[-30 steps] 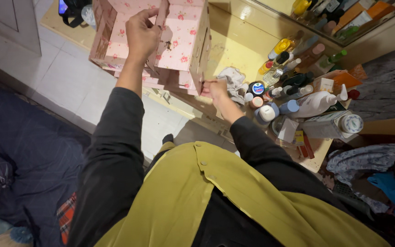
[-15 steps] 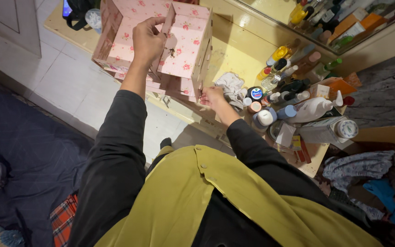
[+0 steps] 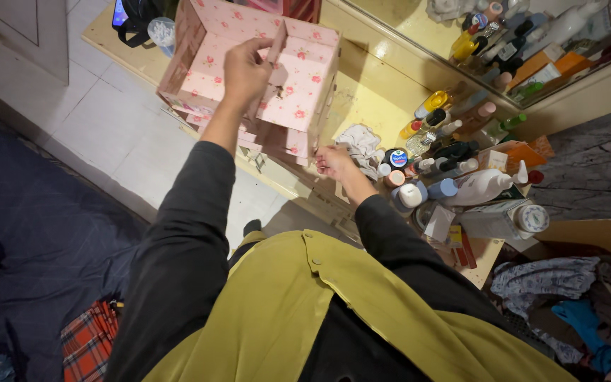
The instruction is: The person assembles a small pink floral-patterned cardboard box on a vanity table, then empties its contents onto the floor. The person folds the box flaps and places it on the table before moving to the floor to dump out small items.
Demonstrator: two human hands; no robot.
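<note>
Pink box (image 3: 298,85) with small red rose print, pale yellow bench (image 3: 369,99), dark grey sleeves, olive-yellow apron, white floor tiles (image 3: 107,127), red plaid cloth (image 3: 86,339).

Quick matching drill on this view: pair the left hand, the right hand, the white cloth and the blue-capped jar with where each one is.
1. left hand
2. right hand
3. white cloth
4. blue-capped jar

A. among the bottles on the yellow table
B. on top of the pink floral box
C. crumpled beside the right hand
D. at the box's lower corner

Pairs: 1-B, 2-D, 3-C, 4-A
</note>
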